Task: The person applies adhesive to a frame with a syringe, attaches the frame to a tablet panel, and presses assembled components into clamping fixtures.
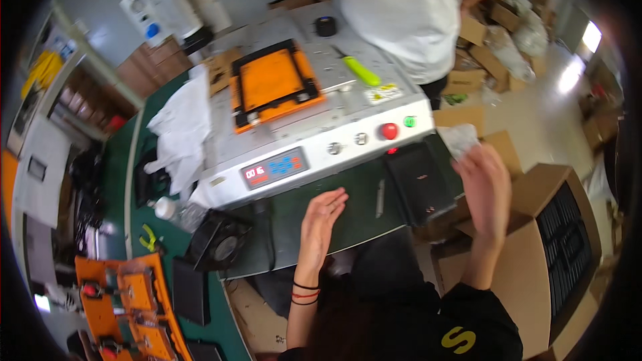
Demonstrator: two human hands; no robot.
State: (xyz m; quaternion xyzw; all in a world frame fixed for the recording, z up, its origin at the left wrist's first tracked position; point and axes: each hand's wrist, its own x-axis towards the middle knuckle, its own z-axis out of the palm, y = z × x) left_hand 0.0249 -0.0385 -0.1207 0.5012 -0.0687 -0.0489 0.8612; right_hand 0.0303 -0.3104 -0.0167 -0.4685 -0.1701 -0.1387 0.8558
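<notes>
My left hand (321,220) is held over the dark green table's front edge, its fingers stretched out and nothing visible in them. Beyond it stands the front panel of a white benchtop machine (328,158) with a lit display. My right hand (485,184) is raised to the right of a flat black case (420,184); its fingers are blurred, and a crumpled clear plastic bag (460,138) shows right beside the fingertips. Whether they grip the bag I cannot make out. A slim metal tool (380,198) lies between my hands, left of the case.
An orange fixture with a black frame (271,83) and a green-handled tool (361,71) lie on the machine. A black fan (221,241), green-handled pliers (148,237) and orange clamp jigs (137,304) are at left. A carton (518,274) with black parts stands right. A person in white (404,20) stands opposite.
</notes>
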